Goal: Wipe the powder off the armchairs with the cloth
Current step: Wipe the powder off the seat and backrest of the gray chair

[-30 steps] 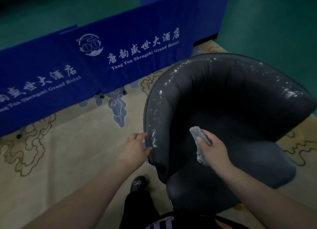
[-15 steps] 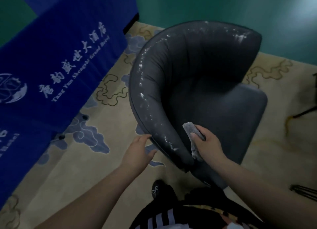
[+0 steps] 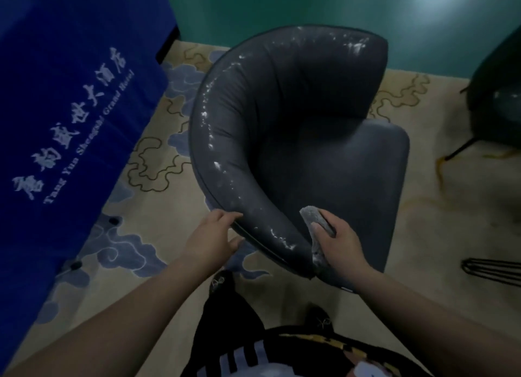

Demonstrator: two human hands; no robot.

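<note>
A dark grey tub armchair (image 3: pixel 310 139) stands on the carpet in front of me. White powder (image 3: pixel 217 166) streaks its curved top rim from the near arm round to the far back. My left hand (image 3: pixel 211 238) holds the outer edge of the near arm, fingers on top and thumb below. My right hand (image 3: pixel 338 238) grips a folded grey cloth (image 3: pixel 315 221) and holds it against the inner end of that same arm. Part of the cloth hangs down below my fingers.
A blue banner (image 3: pixel 70 122) with white lettering runs along the left. A second dark chair (image 3: pixel 499 94) stands at the right edge, with thin black metal legs (image 3: pixel 490 269) lower down. The floor is patterned beige carpet (image 3: pixel 158 207). My shoes and legs are just below the armchair.
My view has swung round the armchair, so it now sits more centred and the banner lies further left. Both hands have stayed on the near arm, the cloth still in my right hand.
</note>
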